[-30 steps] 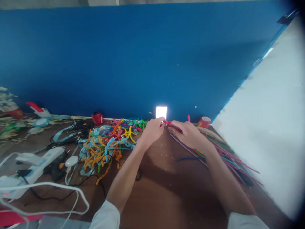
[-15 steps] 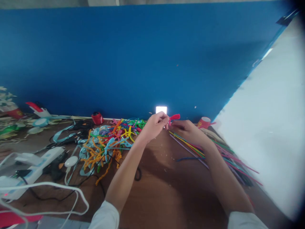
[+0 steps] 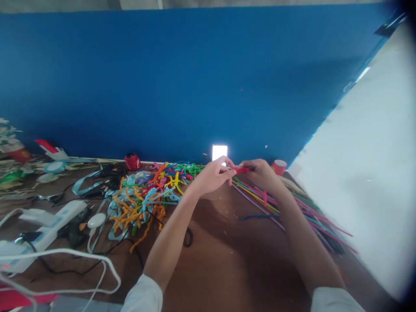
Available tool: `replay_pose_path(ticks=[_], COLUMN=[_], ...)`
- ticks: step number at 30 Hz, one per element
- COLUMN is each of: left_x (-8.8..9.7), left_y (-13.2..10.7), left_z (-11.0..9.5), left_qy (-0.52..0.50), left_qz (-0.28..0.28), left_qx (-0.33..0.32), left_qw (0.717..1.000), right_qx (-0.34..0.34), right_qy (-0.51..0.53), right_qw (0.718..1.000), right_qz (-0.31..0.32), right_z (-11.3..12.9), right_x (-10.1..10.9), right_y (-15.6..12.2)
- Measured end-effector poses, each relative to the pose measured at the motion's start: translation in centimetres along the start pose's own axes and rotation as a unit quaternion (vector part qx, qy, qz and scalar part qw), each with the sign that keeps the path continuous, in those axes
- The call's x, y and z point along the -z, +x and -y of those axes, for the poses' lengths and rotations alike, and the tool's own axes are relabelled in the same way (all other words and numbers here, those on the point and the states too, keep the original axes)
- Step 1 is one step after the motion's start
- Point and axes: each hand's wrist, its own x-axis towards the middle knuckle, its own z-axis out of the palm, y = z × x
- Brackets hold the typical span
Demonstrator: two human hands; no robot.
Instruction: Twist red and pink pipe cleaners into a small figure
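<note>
A red pipe cleaner (image 3: 241,170) stretches across the small gap between my hands above the tabletop. My left hand (image 3: 213,175) pinches one side of it between thumb and fingers. On the other side, my right hand (image 3: 261,174) is closed on it, with the fingertips partly hidden. A short red piece (image 3: 264,198) shows below my right hand; I cannot tell if it belongs to the same pipe cleaner. Behind my left hand stands a phone with a bright screen (image 3: 219,151). Straight pipe cleaners (image 3: 256,198) in several colours lie under my right forearm.
Left of my hands is a tangled heap of bent pipe cleaners (image 3: 133,208). A white power strip (image 3: 52,229) with cables lies at the left. A small red container (image 3: 132,161) and a red paper cup (image 3: 278,167) stand by the blue partition (image 3: 195,86).
The red loop that stuck up between my hands is now drawn out flat between them. My right fingers have shifted, and a short red end now shows below the right hand.
</note>
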Motion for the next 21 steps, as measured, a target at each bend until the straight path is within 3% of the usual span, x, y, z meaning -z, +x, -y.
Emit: replay_pose_path(ticks=[4,8,21], left_x=[0.4,0.7,0.2], left_y=[0.1,0.1,0.9], left_z=[0.6,0.9,1.6], left_qy=[0.015,0.044,0.181], left_qz=[0.027,0.061,-0.026], left_qx=[0.025,0.002,-0.003], left_qw=[0.999,0.997,0.983], right_qx=[0.018,0.026,0.043], right_qy=[-0.006,0.021,-0.003], right_qw=[1.000,0.999,0.999], right_qz=[-0.002,0.020,0.020], right_z=[0.4,1.5,2.7], right_x=[0.3,0.7,0.9], right_y=[-0.2,-0.5,-0.9])
